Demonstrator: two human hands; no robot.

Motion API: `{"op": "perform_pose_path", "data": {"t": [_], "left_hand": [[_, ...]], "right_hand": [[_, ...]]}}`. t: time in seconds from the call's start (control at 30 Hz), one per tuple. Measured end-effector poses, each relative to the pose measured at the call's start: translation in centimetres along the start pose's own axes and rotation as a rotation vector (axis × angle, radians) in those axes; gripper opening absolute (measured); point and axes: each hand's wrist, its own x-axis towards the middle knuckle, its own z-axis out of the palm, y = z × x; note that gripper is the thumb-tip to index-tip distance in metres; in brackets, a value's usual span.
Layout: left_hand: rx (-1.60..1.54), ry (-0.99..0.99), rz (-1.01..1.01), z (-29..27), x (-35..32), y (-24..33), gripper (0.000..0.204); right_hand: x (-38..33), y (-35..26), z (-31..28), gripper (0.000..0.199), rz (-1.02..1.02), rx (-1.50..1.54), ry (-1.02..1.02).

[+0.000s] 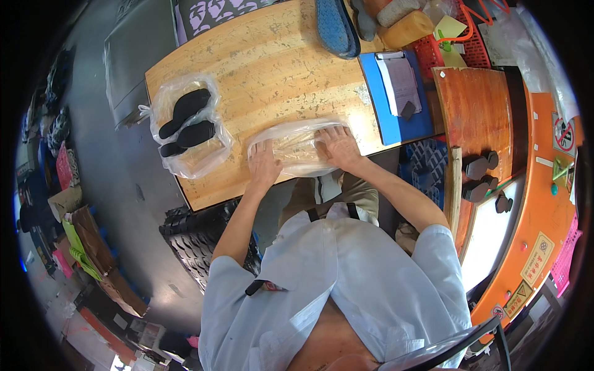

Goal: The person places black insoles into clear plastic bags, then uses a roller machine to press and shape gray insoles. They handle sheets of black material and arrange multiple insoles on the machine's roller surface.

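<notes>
A clear plastic bag lies flattened along the near edge of the wooden table. My left hand rests on its left end, fingers stretched forward over the film. Across its right end lies my right hand, with the fingers spread and pressed against the plastic. Whether any fingertips are tucked inside the bag cannot be made out. To the left, black shoe soles lie on another clear plastic bag, whose tied-looking end reaches the table's left edge.
The worn wooden table holds a blue clipboard with papers at right. Blue slippers and a red basket sit at the far right. Dark soles lie by an orange board. A black crate stands below the table's left side.
</notes>
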Motion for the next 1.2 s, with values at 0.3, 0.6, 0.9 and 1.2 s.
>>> {"op": "perform_pose_path", "data": {"t": [0.3,0.6,0.9,1.2], "left_hand": [[-0.013,-0.112,0.327,-0.4,1.6,0.0,0.089],[0.111,-0.223,0.162,-3.0,2.8,-0.6,0.116],[-0.210,-0.085,0.485,-2.1,1.8,3.7,0.044],[-0.654,-0.144,0.698,-4.9,5.8,23.7,0.036]], "right_hand": [[2.3,-1.4,0.4,0.056,-0.118,0.208,0.039],[3.6,1.6,2.4,0.048,-0.152,0.004,0.443],[-2.8,-0.3,-3.0,0.024,0.070,0.563,0.614],[-27.6,5.7,-8.9,0.028,1.155,0.472,1.413]]}}
